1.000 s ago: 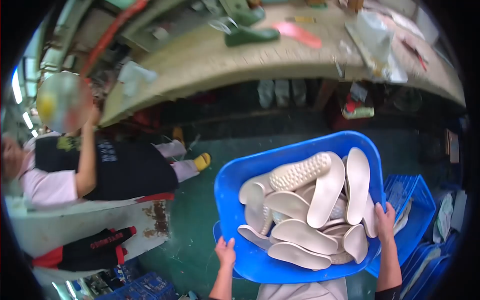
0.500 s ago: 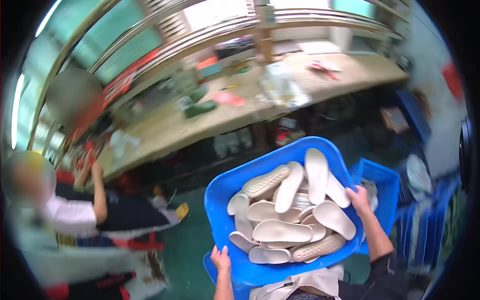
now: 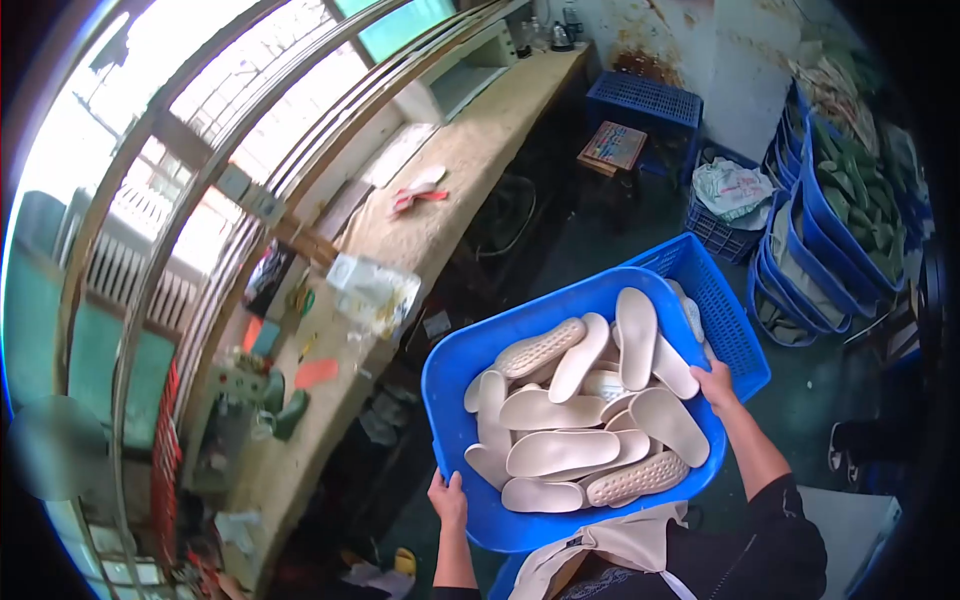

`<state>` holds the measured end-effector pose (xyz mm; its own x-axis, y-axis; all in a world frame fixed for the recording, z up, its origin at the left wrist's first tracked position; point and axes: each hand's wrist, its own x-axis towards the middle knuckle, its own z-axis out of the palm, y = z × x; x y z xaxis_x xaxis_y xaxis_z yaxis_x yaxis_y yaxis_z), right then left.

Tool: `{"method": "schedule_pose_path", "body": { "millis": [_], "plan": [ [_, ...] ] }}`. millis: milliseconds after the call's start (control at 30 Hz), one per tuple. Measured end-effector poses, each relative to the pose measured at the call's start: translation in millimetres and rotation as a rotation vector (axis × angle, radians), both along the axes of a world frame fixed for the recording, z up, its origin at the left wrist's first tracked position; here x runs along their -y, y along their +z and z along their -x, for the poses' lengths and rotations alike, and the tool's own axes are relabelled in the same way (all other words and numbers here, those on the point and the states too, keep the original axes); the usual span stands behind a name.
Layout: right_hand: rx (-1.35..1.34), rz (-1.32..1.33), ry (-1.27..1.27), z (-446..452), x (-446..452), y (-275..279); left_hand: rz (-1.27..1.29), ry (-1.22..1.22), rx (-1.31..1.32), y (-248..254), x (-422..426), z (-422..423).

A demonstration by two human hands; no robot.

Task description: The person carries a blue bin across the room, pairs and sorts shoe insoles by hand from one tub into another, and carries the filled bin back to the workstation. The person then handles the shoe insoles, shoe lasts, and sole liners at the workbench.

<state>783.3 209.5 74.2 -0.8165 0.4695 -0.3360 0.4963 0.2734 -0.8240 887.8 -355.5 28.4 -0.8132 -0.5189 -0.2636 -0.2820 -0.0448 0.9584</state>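
Between my hands is a blue plastic tub (image 3: 436,400), tilted a little, with a heap of cream shoe insoles (image 3: 563,453) in it. Some insoles lie smooth side up, others show a bumpy underside. My left hand (image 3: 448,497) is closed on the tub's near left rim, thumb up. On the right rim, my right hand (image 3: 714,384) grips with the fingers partly hidden behind the edge. A blue perforated basket (image 3: 735,325) stands just beyond the tub on the right, partly covered by it.
A long workbench (image 3: 470,165) runs along the window side, bearing a plastic bag (image 3: 375,290), red-and-white gloves (image 3: 418,195) and green pieces. Blue crates (image 3: 645,105), a low stool (image 3: 612,147) and tall blue bins (image 3: 815,250) of material stand at the far right. Another person's foot (image 3: 850,470) shows at right.
My view has swung to the right, bringing the crates and bins into sight. The tub stays in both hands. The co-workers at left have mostly slid out of view.
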Motion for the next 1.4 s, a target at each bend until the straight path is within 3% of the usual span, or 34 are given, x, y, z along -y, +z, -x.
{"method": "schedule_pose_path", "body": {
  "millis": [67, 133, 200, 300, 467, 600, 767, 833, 900, 1000, 1100, 1267, 1333, 1400],
  "plan": [
    [0.001, -0.045, -0.035, 44, -53, -6, 0.129, -0.102, 0.117, 40, -46, 86],
    [0.067, -0.107, -0.154, 63, -74, -17, 0.161, -0.145, 0.111, 34, -58, 142],
    [0.09, 0.006, -0.218, 88, -88, 8, 0.142, -0.236, 0.047, 40, -89, 204],
    [0.102, -0.065, -0.243, 113, -130, -14, 0.206, -0.264, 0.112, 41, -119, 270],
    [0.062, -0.044, -0.348, 170, -156, 25, 0.143, -0.332, 0.083, 47, -157, 370],
    [0.029, 0.129, -0.305, 214, -190, -4, 0.125, -0.369, 0.054, 48, -175, 456],
    [-0.029, 0.463, -0.357, 305, -192, -22, 0.18, -0.455, 0.008, 30, -185, 592],
    [-0.046, 0.441, -0.411, 334, -181, -46, 0.19, -0.499, -0.022, 28, -191, 659],
    [-0.05, 0.39, -0.472, 365, -171, -47, 0.331, -0.567, 0.052, 40, -192, 715],
    [0.007, 0.445, -0.533, 390, -158, -45, 0.249, -0.605, 0.052, 45, -190, 773],
    [-0.014, 0.475, -0.625, 416, -152, -30, 0.377, -0.68, 0.026, 23, -193, 835],
    [-0.109, 0.522, -0.67, 475, -167, -14, 0.384, -0.819, 0.076, 97, -250, 937],
    [-0.104, 0.393, -0.74, 495, -174, -12, 0.345, -0.87, 0.039, 114, -274, 978],
    [-0.116, 0.418, -0.765, 516, -187, -14, 0.51, -0.996, 0.017, 119, -295, 1012]
  ]
}}
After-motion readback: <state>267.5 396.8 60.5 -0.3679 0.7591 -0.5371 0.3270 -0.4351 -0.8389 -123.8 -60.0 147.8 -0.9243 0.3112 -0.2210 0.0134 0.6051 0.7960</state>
